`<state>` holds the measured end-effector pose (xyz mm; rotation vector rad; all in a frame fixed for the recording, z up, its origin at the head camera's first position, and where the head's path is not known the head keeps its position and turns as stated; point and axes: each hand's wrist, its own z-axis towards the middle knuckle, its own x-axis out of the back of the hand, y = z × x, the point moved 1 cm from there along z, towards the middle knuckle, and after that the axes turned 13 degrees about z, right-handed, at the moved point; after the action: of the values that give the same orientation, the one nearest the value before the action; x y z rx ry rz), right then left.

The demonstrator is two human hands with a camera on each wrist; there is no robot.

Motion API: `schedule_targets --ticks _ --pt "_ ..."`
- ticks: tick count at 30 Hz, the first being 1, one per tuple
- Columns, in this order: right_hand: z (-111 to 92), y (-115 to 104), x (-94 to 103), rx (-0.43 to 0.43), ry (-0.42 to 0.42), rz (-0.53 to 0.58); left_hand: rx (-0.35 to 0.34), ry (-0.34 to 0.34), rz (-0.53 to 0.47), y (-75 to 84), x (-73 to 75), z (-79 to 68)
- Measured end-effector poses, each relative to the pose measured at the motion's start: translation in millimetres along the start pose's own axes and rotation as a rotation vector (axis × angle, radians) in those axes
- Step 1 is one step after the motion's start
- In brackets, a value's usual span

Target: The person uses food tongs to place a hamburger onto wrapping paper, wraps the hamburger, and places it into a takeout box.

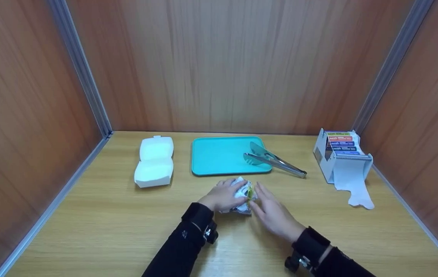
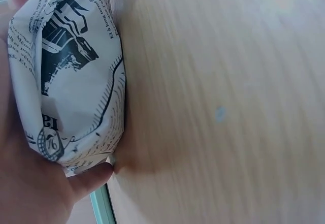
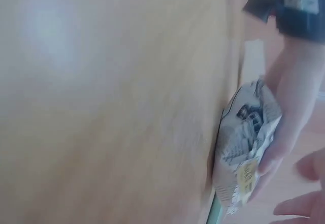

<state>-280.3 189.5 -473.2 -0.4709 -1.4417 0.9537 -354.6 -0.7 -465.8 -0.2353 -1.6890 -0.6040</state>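
Though two hands (image 1: 224, 195) (image 1: 275, 215), one bundle (image 2: 76, 92).

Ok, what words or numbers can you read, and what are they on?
None can be read for certain.
Paper bundle: lots of black print, too small, blurred or folded.
Yellow label on it: too blurred.
Coloured labels on the white dispenser: too small and blurred.
Pale mark on the left black sleeve: too small.
Pale tag on the left wristband: too blurred.
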Motion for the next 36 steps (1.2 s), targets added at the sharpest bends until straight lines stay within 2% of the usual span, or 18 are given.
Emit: schedule_targets --ticks 4,6,12,19,23,27,31,36 --pt "8.5 0.6 -9.7 0.001 -0.139 0.061 0.006 0.013 -0.018 1.6 -1.9 -1.1" --pt "11.5 0.1 -14.8 0.006 -0.163 0.064 -0.003 0.020 -0.024 2.1 -2.3 -1.4" --pt "23.6 -4.9 -20.7 -0.023 -0.094 0.074 -0.022 0.026 -0.028 2.1 -1.2 -1.4" --pt "39.1 -7.8 -30.4 -0.065 -0.097 0.207 -0.053 0.034 -0.017 -2.4 -0.1 -3.7" --pt "46.5 -7.2 -41.2 -0.105 -0.045 0.352 -0.050 0.057 -0.030 -5.0 -1.5 -5.1" --pt "53.2 -6.4 -51.9 -0.165 0.087 0.498 -0.005 0.049 -0.112 -4.0 -4.1 -4.6" --pt "57.5 -4.6 -57.1 -0.185 0.200 0.506 0.016 0.029 -0.167 -0.1 -5.5 -1.7" --pt "56.9 -6.5 -53.0 -0.180 0.185 0.450 0.036 0.032 -0.126 2.0 -6.4 -2.4"
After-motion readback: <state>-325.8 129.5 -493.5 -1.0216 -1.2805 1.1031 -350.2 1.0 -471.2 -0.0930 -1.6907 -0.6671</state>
